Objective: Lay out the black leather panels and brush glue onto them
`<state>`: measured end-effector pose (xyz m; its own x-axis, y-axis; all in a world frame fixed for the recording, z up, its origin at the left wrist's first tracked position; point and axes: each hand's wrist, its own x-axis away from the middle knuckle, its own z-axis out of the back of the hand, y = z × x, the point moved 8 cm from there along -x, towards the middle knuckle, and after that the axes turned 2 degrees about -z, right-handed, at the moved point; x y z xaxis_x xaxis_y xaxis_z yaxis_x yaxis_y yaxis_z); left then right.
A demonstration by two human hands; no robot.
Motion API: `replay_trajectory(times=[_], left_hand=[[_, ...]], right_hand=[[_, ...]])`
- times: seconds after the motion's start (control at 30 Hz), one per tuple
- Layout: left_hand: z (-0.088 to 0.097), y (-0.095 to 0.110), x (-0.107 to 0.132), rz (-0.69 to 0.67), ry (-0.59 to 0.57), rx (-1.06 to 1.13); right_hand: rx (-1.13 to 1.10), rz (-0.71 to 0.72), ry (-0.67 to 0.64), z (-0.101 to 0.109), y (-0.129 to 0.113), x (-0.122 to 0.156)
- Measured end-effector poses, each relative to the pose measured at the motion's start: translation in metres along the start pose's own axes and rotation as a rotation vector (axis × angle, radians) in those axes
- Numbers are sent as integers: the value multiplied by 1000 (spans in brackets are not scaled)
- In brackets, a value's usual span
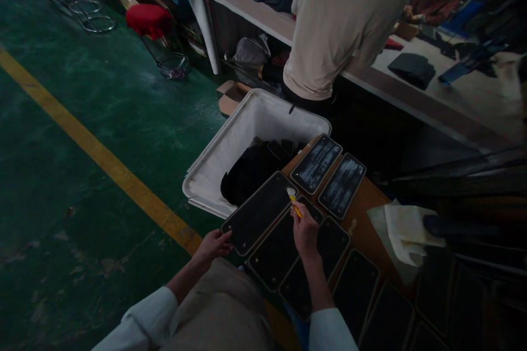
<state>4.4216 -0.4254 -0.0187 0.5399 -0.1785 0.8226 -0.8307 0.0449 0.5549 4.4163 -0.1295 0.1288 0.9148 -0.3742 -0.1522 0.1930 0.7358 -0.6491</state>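
Note:
In my right hand (307, 228) is a brush with a yellow handle (296, 207) and pale bristles, held over the dark panels. My left hand (214, 247) grips the near left corner of a long black panel (257, 214) with rounded corners and a pale edge. That panel lies partly over the rim of a white bin. Beside it, under my right hand, is another black panel (274, 255). Two smaller black panels farther back, one on the left (316, 163) and one on the right (342, 185), carry streaky whitish smears.
The white bin (222, 167) holds black material (251, 170). More dark panels (356, 290) cover the brown board (366, 214), next to a jug-like pale container (405, 233). Ahead, a person in a beige top (346, 22) is at a long table (255, 3). A red stool (149, 21) stands left.

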Motion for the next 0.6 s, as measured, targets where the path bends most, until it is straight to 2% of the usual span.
replay_trajectory(times=[0.1, 0.3, 0.4, 0.5, 0.6], left_hand=[[2, -1, -4, 37, -9, 17], [4, -1, -10, 53, -39, -1], [2, 1, -9, 52, -69, 0], [1, 4, -7, 60, -82, -1], [1, 6, -6, 67, -112, -7]], right_hand=[[15, -35, -49, -16, -15, 23], [-27, -79, -156, -46, -60, 102], [-78, -102, -227, -57, -79, 131], [-156, -171, -281, -55, -84, 131], [-181, -221, -184, -35, -69, 95]])
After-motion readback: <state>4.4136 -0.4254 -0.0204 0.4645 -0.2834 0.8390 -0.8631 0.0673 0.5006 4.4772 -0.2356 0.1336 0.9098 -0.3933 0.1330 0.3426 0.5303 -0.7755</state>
